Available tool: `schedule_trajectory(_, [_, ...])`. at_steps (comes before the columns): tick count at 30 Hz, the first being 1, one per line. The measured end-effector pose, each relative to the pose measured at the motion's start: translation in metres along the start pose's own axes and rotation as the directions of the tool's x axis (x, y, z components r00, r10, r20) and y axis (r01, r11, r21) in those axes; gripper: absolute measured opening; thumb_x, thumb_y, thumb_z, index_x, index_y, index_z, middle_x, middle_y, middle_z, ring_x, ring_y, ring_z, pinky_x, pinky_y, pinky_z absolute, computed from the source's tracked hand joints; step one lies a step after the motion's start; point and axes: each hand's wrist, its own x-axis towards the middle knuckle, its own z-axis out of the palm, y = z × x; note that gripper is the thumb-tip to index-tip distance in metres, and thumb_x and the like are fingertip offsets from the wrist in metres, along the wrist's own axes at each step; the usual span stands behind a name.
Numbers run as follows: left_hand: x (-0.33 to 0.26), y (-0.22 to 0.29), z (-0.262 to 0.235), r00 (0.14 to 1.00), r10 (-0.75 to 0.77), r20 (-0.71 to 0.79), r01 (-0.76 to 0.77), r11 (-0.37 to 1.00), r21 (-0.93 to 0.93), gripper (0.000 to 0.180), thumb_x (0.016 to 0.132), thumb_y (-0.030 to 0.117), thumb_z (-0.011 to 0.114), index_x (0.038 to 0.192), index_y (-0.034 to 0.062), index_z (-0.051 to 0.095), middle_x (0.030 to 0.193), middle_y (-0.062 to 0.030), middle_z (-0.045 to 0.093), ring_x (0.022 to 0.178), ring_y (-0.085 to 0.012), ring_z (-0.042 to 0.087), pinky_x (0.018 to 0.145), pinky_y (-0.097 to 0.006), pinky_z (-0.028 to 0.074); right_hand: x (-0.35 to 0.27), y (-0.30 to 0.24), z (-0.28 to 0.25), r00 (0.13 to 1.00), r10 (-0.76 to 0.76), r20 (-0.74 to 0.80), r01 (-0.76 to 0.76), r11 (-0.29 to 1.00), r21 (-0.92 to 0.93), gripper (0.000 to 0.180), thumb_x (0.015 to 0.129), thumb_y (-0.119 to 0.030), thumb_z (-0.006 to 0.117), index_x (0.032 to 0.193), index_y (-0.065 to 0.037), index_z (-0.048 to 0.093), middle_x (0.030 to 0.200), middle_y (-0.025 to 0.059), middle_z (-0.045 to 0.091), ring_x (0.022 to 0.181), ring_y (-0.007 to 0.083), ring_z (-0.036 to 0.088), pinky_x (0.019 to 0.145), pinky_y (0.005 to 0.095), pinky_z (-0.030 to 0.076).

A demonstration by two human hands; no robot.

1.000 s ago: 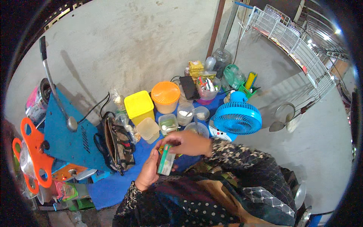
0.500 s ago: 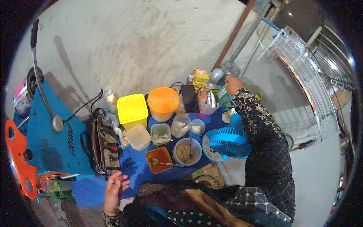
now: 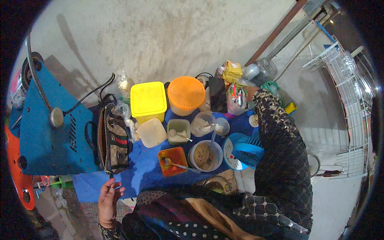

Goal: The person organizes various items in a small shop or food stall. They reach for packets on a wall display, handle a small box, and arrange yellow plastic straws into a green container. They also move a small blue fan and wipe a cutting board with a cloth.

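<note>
My left hand [image 3: 108,203] hovers at the front edge of the blue-covered table [image 3: 140,166], palm turned up and fingers loosely bent and apart, with nothing in it. Nearest to it is a patterned handbag [image 3: 116,136], unzipped at the top. My right arm stretches to the far right of the table. There my right hand [image 3: 251,93] is beside a clear tub of colourful packets [image 3: 237,99]; its fingers are hidden. Close to that hand lie a yellow packet [image 3: 232,72], a green plastic bag [image 3: 271,87] and a dark phone-like slab [image 3: 217,94].
Mid-table stand a yellow-lidded box [image 3: 148,99], an orange-lidded canister [image 3: 186,93], an orange tub with a spoon [image 3: 172,160] and a white bowl of brownish paste [image 3: 205,157]. A blue fan [image 3: 248,151] sits beside my right arm. Left is a blue metal machine [image 3: 60,128]; right, a white wire rack [image 3: 344,100].
My right hand has moved down from the clear jars to beside the tub of packets. My left hand has shifted slightly left and down. The view has shifted a little.
</note>
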Motion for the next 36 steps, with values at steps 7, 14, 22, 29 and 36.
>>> schedule_trajectory(7, [0.003, -0.003, -0.001, 0.998, -0.001, 0.07, 0.0, 1.0, 0.017, 0.04, 0.092, 0.025, 0.05, 0.126, 0.0041, 0.042, 0.115, -0.0116, 0.052, 0.096, -0.0201, 0.058, 0.083, -0.031, 0.045, -0.011, -0.057, -0.097, 0.99, 0.117, 0.078, -0.111, 0.991, -0.074, 0.037, 0.076, -0.025, 0.058, 0.111, -0.013, 0.061, 0.1, 0.0149, 0.062, 0.095, 0.0327, 0.059, 0.084, 0.042, 0.046])
schedule_trajectory(14, [0.004, -0.008, -0.006, 0.952, 0.041, 0.304, -0.049, 0.999, 0.019, 0.04, 0.093, 0.027, 0.05, 0.125, 0.005, 0.043, 0.117, -0.0114, 0.051, 0.096, -0.0197, 0.057, 0.084, -0.031, 0.045, -0.137, -0.155, -0.189, 0.956, 0.029, -0.29, 0.026, 0.983, 0.181, 0.032, 0.081, -0.027, 0.055, 0.105, -0.008, 0.061, 0.098, 0.0187, 0.061, 0.092, 0.035, 0.059, 0.081, 0.0426, 0.046])
schedule_trajectory(22, [-0.035, -0.028, -0.067, 0.91, 0.046, 0.412, -0.052, 0.999, 0.003, 0.038, 0.093, 0.025, 0.049, 0.124, 0.0046, 0.044, 0.116, -0.0116, 0.051, 0.096, -0.0191, 0.057, 0.084, -0.03, 0.045, -0.313, -0.274, -0.157, 0.938, 0.257, -0.232, -0.038, 0.742, 0.669, 0.021, 0.081, -0.023, 0.058, 0.089, -0.005, 0.063, 0.086, 0.0147, 0.063, 0.081, 0.03, 0.061, 0.072, 0.0381, 0.047])
schedule_trajectory(29, [-0.074, -0.061, -0.117, 0.893, -0.019, 0.449, 0.008, 1.0, 0.026, 0.037, 0.093, 0.024, 0.047, 0.124, 0.0048, 0.043, 0.115, -0.0116, 0.052, 0.097, -0.0216, 0.057, 0.085, -0.033, 0.045, -0.367, -0.316, 0.016, 0.904, 0.424, 0.063, -0.304, 0.532, 0.79, 0.023, 0.078, -0.009, 0.056, 0.099, -0.005, 0.061, 0.085, 0.0097, 0.063, 0.077, 0.0215, 0.059, 0.07, 0.0325, 0.047])
schedule_trajectory(36, [-0.093, -0.06, -0.117, 0.941, -0.084, 0.327, 0.043, 0.991, 0.129, 0.034, 0.094, 0.023, 0.046, 0.122, 0.004, 0.044, 0.113, -0.0103, 0.053, 0.097, -0.0205, 0.057, 0.083, -0.032, 0.045, -0.314, -0.309, 0.105, 0.853, 0.404, -0.331, -0.215, 0.849, 0.482, 0.033, 0.076, -0.007, 0.052, 0.108, -0.008, 0.058, 0.111, 0.0152, 0.056, 0.103, 0.0325, 0.054, 0.085, 0.042, 0.045])
